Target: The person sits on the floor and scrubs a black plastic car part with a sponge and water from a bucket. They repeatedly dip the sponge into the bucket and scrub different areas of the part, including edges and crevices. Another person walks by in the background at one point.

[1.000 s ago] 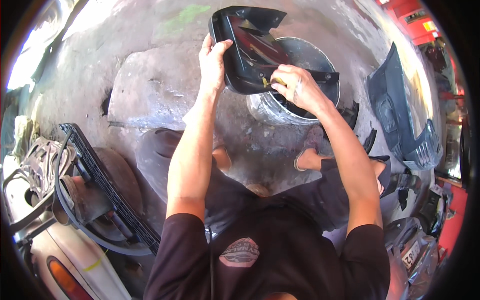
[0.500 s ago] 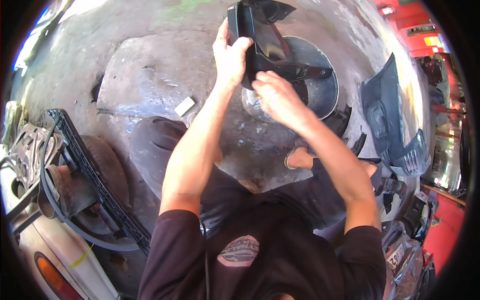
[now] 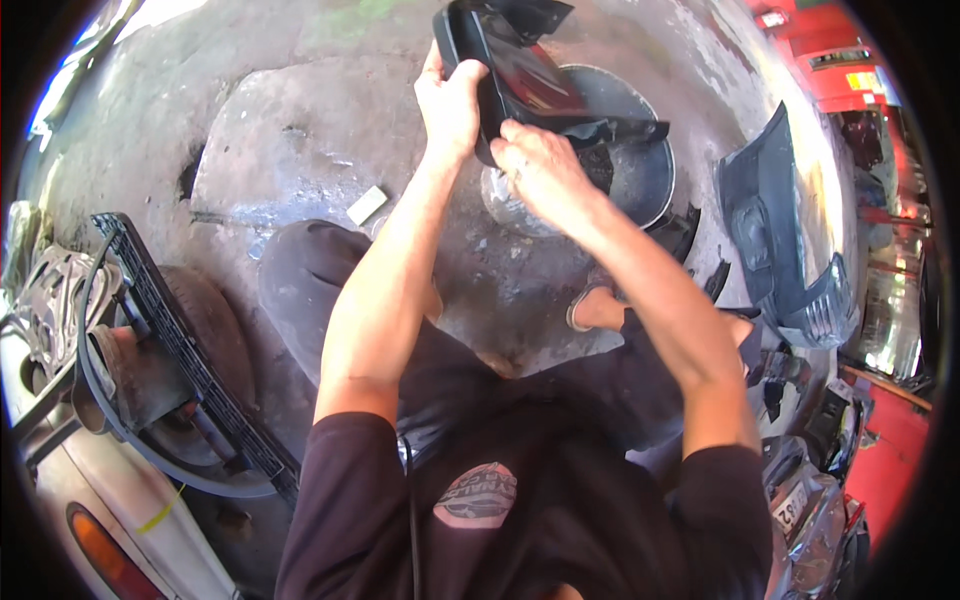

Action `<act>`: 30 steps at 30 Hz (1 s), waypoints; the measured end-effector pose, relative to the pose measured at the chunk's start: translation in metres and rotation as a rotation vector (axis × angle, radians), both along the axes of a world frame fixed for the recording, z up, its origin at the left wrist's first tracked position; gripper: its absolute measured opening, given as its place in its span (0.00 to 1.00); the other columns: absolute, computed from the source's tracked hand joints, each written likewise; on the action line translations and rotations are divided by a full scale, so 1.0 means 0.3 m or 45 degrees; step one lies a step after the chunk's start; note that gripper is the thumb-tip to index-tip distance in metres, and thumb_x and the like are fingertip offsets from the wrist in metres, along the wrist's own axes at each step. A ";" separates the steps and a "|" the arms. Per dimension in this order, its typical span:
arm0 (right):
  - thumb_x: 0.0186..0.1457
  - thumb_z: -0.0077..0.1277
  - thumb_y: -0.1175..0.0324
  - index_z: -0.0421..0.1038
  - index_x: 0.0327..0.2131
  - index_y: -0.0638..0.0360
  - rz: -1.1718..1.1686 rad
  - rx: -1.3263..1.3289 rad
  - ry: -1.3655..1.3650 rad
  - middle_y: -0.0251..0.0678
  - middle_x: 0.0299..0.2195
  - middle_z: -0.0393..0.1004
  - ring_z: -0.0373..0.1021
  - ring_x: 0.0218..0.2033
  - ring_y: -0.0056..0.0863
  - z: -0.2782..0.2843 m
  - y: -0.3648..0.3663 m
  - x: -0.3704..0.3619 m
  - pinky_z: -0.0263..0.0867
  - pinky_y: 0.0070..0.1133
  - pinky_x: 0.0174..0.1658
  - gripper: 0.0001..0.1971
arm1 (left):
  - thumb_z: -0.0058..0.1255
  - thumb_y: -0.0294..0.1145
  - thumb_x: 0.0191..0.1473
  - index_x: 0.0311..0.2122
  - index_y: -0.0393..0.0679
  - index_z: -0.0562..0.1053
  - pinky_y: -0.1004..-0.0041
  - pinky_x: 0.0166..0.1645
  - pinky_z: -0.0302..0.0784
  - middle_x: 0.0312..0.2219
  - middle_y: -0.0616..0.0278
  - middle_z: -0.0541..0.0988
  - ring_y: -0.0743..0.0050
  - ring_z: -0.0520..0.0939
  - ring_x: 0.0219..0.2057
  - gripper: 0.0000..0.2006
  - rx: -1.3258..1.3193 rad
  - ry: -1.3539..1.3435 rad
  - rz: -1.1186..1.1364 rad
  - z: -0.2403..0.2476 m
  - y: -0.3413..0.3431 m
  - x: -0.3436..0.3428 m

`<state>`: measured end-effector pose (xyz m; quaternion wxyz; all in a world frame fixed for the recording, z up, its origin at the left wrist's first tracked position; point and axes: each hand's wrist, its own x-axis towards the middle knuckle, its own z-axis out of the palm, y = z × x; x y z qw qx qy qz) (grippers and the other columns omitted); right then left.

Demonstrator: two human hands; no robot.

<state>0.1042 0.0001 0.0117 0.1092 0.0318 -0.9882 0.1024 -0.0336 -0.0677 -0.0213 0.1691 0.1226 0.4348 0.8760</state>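
A glossy black plastic car part [image 3: 530,80] with a deep hollow edge is held up in front of me, tilted over a round metal basin [image 3: 670,185]. Gripping its left edge is my left hand [image 3: 450,105], thumb on the near face and fingers behind. At the part's lower end, my right hand [image 3: 548,168] presses with curled fingers. Whether something thin lies under those fingertips is hidden. On the concrete between my left forearm and the worn floor patch lies a small whitish block [image 3: 367,205].
To the left, a long black grille strip [image 3: 190,345] leans by a tyre [image 3: 215,315], near a pale car panel with an orange lamp [image 3: 103,548]. A grey bumper [image 3: 752,235] stands right. Dark curved pieces [image 3: 680,238] lie beside the basin; wrapped parts [image 3: 805,520] sit lower right.
The black part and both my hands have shifted slightly left. My right hand has slid a little up and left along the part's lower edge.
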 end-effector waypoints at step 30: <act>0.53 0.59 0.73 0.66 0.33 0.58 0.089 -0.068 0.064 0.42 0.24 0.76 0.76 0.27 0.47 0.069 0.099 -0.061 0.70 0.37 0.29 0.10 | 0.55 0.28 0.52 0.42 0.38 0.77 0.73 0.38 0.81 0.33 0.60 0.82 0.75 0.82 0.31 0.11 -0.102 -0.104 -0.166 -0.028 0.029 -0.062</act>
